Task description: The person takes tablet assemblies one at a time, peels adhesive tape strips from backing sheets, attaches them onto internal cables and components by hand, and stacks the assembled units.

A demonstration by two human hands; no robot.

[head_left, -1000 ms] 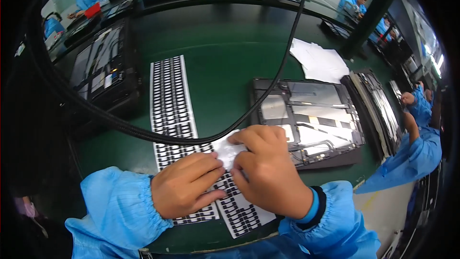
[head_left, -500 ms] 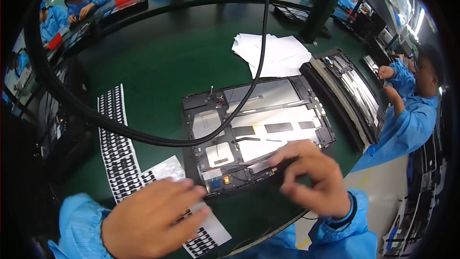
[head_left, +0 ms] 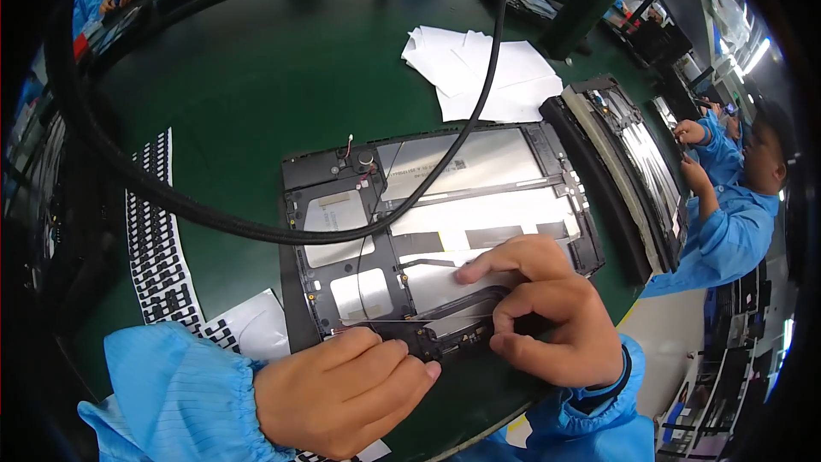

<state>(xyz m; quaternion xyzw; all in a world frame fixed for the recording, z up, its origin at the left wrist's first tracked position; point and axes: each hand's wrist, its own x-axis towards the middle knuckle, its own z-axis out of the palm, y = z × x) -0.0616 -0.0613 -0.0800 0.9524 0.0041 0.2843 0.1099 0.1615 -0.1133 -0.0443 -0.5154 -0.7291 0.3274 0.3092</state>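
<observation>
An opened device housing, a black tray-like frame with silvery metal plates inside, lies flat before me. My left hand is closed at its near left edge, fingertips down by the rim; what they pinch, if anything, is hidden. Over the near right part, my right hand has thumb and a finger curled together while another finger points over the metal plate. A thin pale wire runs nearly straight across the near side of the housing, from beside my left hand to the pinched right fingers.
White strips with rows of small black pieces lie at left, partly under my left sleeve. White paper sheets lie behind the housing. Another housing rests on a black stack at right, near a co-worker. A thick black cable loops across the view.
My left hand has moved right and closed at the housing's near edge. My right hand has closed its pinch. A thin wire now shows between them. The view has shifted slightly.
</observation>
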